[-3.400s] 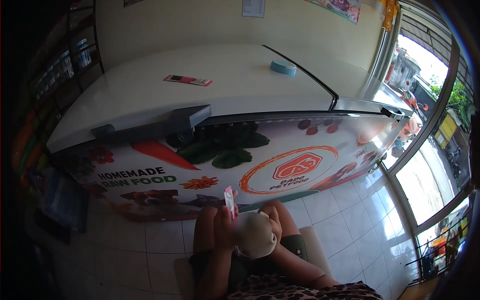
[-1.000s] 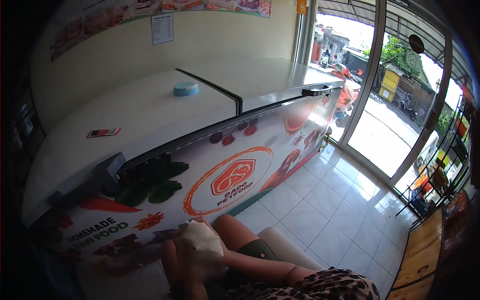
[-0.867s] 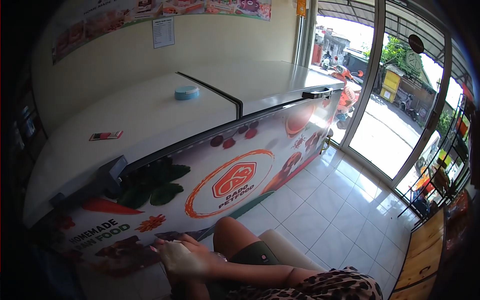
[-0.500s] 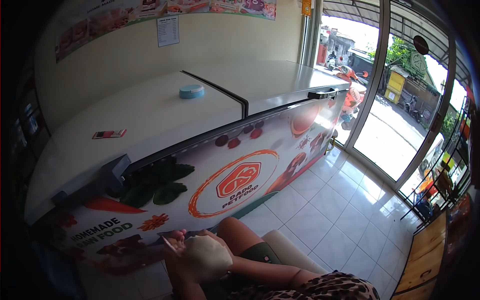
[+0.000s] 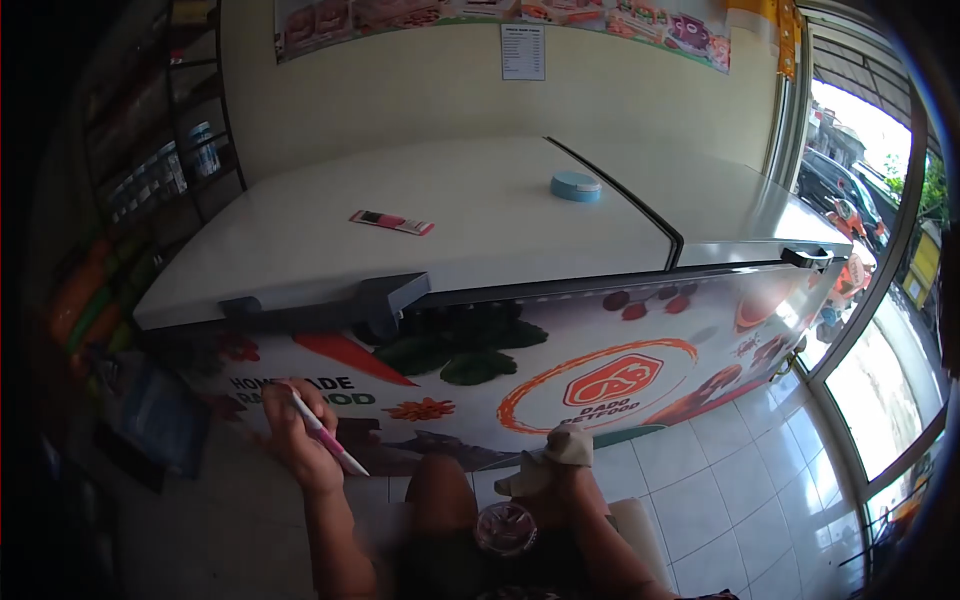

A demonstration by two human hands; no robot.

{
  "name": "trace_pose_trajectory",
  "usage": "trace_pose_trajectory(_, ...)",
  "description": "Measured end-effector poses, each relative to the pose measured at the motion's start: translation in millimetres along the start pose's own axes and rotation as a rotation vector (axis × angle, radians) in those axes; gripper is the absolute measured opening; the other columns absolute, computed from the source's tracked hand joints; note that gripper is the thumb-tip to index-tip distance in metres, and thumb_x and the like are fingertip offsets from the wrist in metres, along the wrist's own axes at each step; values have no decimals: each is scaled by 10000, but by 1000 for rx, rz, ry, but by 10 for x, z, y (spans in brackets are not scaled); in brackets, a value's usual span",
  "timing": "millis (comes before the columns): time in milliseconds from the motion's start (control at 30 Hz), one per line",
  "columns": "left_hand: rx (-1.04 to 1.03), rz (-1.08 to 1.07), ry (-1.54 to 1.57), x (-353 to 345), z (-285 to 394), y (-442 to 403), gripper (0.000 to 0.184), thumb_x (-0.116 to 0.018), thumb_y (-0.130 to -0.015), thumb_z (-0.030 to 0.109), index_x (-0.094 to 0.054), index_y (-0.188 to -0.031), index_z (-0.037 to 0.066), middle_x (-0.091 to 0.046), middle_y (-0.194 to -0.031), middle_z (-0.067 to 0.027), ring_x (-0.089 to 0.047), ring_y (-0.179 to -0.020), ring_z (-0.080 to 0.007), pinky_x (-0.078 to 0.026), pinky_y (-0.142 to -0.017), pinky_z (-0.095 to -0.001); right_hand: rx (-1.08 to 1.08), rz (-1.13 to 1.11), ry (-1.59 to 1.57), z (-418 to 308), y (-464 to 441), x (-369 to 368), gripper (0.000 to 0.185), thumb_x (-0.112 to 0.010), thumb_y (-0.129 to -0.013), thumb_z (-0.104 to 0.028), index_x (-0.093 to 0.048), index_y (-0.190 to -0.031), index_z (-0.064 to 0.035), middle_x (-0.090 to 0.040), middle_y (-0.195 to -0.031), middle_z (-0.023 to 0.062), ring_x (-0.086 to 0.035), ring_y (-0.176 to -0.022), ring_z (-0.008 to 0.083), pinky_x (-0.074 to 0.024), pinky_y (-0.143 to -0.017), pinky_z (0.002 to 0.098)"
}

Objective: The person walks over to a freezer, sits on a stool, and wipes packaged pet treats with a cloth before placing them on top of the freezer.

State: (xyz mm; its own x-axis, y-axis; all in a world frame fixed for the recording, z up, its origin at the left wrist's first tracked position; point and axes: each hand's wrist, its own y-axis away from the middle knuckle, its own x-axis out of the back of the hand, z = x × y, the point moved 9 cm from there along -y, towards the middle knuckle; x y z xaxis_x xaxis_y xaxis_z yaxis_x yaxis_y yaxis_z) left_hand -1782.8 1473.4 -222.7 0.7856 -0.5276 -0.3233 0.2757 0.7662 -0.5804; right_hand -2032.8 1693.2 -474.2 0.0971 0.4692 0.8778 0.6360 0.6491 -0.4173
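Note:
My left hand [image 5: 303, 445] is raised in front of the chest freezer, closed around a slim white-and-pink pen-shaped tool [image 5: 325, 437] that slants down to the right. My right hand [image 5: 572, 487], low by the right knee, is closed on a pale beige cloth [image 5: 550, 462], which hides most of its fingers. Between the thighs, a clear round container [image 5: 505, 528] sits in the lap; dark purplish contents show through it.
The white chest freezer [image 5: 480, 215] stands directly ahead. On its lid lie a pink-and-black packet [image 5: 392, 222] and a round light-blue container [image 5: 575, 186]. Shelves with bottles [image 5: 205, 150] rise at left, glass doors [image 5: 880, 340] at right, tiled floor [image 5: 700, 490] below.
The view has swung left. My hands were close together around the cloth; now they are apart, the left raised with the pen-shaped tool. The clear container has come into view.

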Motion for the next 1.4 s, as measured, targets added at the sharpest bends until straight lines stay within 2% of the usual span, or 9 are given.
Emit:
trace_pose_trajectory(100,-441,-23,-155,-27,424,-465,248,-344,-904,295,-369,-997,67,-416,-794,-63,-381,-555,-97,-331,-478,-218,-566,389,-1815,469,243,-386,107,-523,-627,-63,-425,-665,-44,-401,-617,44,-441,-554,182,-346,-483,282)
trace_pose_trajectory(233,-840,-319,-221,-679,633,-949,167,-413,-914,144,-362,-1012,18,-496,-888,-124,-530,-753,-160,-434,-626,-275,-64,188,-758,184,80,55,107,-524,-633,-32,-443,-701,-41,-407,-644,16,-435,-569,125,-354,-487,256)
trace_pose_trajectory(367,-845,-296,-769,-999,151,-1376,126,-551,-809,79,-461,-893,54,-558,-814,-94,-582,-758,-225,-444,-627,-321,-292,-37,-997,311,133,-267,138,-519,-644,18,-456,-754,-38,-434,-666,16,-442,-590,124,-376,-510,275)
trace_pose_trajectory(500,-441,-500,-1128,-1090,-515,-1602,182,-604,-716,41,-510,-859,104,-589,-808,-106,-575,-775,-309,-440,-642,-375,-301,-58,-1077,389,359,-352,164,-529,-649,18,-463,-788,-40,-448,-700,19,-452,-622,127,-384,-537,276)
trace_pose_trajectory(733,-839,-237,-1204,-1080,11,-1106,201,-559,-714,-57,-497,-882,32,-539,-1019,-125,-528,-960,-309,-400,-787,-391,-284,-118,-1287,411,573,-520,211,-546,-658,19,-475,-847,-44,-474,-758,24,-469,-679,131,-397,-584,279)
trace_pose_trajectory(800,-742,-335,-973,-1233,183,-312,183,-610,-679,-32,-472,-786,22,-513,-908,-124,-516,-847,-319,-396,-737,-387,-277,-138,-1332,376,603,-554,225,-551,-661,20,-479,-864,-45,-481,-775,26,-475,-696,132,-401,-597,279)
trace_pose_trajectory(900,-442,-1539,-555,-1545,-404,1467,151,-610,-758,147,-493,-809,65,-512,-855,-103,-524,-792,-264,-406,-709,-341,-258,-168,-1376,309,615,-600,245,-558,-665,20,-484,-889,-46,-492,-800,28,-482,-720,134,-407,-618,280)
trace_pose_trajectory(1133,157,-1587,-703,-1056,-1446,2585,210,-606,-730,140,-588,-906,28,-576,-902,-179,-540,-834,-352,-435,-740,-408,-139,-266,-1424,-79,494,-710,294,-575,-674,21,-496,-948,-50,-517,-859,34,-500,-777,138,-421,-665,283)
trace_pose_trajectory(1400,127,-1767,-850,-1031,-1611,2822,151,-619,-678,152,-615,-769,31,-578,-809,-198,-544,-806,-347,-428,-741,-429,-29,-318,-1435,-440,434,-708,351,-594,-684,22,-510,-1016,-54,-546,-926,40,-520,-842,143,-437,-719,285)
